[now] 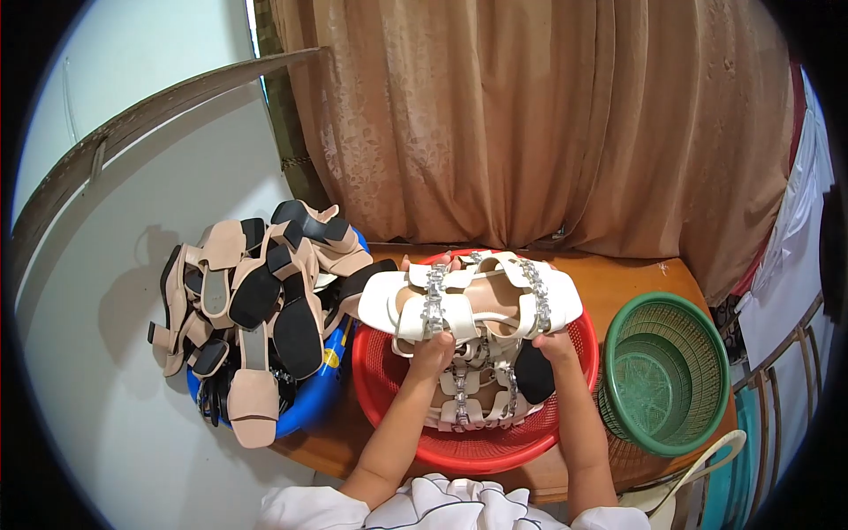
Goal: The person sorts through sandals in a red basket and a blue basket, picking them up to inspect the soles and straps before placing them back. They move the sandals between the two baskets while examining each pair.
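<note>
Over a red basket (579, 415), white sandals (468, 309) with clear jewelled straps are held up between both hands. My left hand (433, 353) is closed on their left part, thumb at the near edge and fingertips showing at the far side. My right hand (555, 344) grips the right part, its thumb near the jewelled strap. Below, inside the red basket, lie more white jewelled sandals (473, 402), and a black sole (534, 371) shows beside them. How many sandals are in the grip cannot be made out.
To the left, a blue basket (309, 411) is heaped with beige and black heeled sandals (252, 296). A green basket (667, 375) stands at the right on the wooden table (640, 274). Brown curtains (530, 124) hang behind. A chair is at the lower right.
</note>
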A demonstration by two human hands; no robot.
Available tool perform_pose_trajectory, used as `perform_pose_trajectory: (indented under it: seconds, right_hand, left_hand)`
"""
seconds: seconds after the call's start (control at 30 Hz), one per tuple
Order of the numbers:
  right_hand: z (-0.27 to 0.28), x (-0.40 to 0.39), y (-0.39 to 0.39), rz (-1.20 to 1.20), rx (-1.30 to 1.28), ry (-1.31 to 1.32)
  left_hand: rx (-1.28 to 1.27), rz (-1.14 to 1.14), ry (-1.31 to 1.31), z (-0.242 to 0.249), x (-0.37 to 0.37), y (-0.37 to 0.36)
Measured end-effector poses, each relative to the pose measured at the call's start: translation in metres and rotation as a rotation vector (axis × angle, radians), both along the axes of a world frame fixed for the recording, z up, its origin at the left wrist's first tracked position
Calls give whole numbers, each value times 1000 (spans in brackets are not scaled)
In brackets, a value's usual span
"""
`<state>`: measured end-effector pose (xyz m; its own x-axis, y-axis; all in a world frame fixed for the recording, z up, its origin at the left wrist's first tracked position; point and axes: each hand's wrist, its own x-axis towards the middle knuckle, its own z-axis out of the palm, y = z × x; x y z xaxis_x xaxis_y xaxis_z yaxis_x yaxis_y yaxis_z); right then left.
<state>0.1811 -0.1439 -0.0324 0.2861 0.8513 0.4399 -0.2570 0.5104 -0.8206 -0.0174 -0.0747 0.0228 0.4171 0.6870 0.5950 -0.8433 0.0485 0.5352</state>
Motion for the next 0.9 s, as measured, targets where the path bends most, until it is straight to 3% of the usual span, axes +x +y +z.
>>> perform_pose_trajectory:
  seconds: [0.23, 0.33, 0.37, 0.47, 0.5, 0.6, 0.73, 0.83, 0.9]
  right_hand:
    - [16, 1, -7, 66, -119, -177]
    - [-1, 11, -3, 65, -37, -178]
    - [-3, 11, -2, 4, 111, -191]
    - [-42, 38, 6, 41, 128, -270]
    - [-13, 18, 1, -16, 160, -268]
    - [33, -8, -6, 216, 139, -51]
    - [41, -15, -8, 212, 82, -56]
    - [47, -16, -5, 144, 69, -117]
    - [48, -16, 0, 66, 79, -197]
  left_hand:
    - [40, 120, 94, 1, 0, 1]
    - [-20, 200, 54, -1, 2, 3]
    - [-36, 198, 104, 0, 0, 2]
    - [-62, 192, 109, 10, -5, -1]
    - [-44, 217, 112, 15, -4, -3]
    - [-26, 222, 70, 20, -4, -4]
    - [-13, 112, 11, 15, -10, -2]
    - [132, 252, -19, 31, 1, -7]
    - [-21, 131, -40, 15, -2, -2]
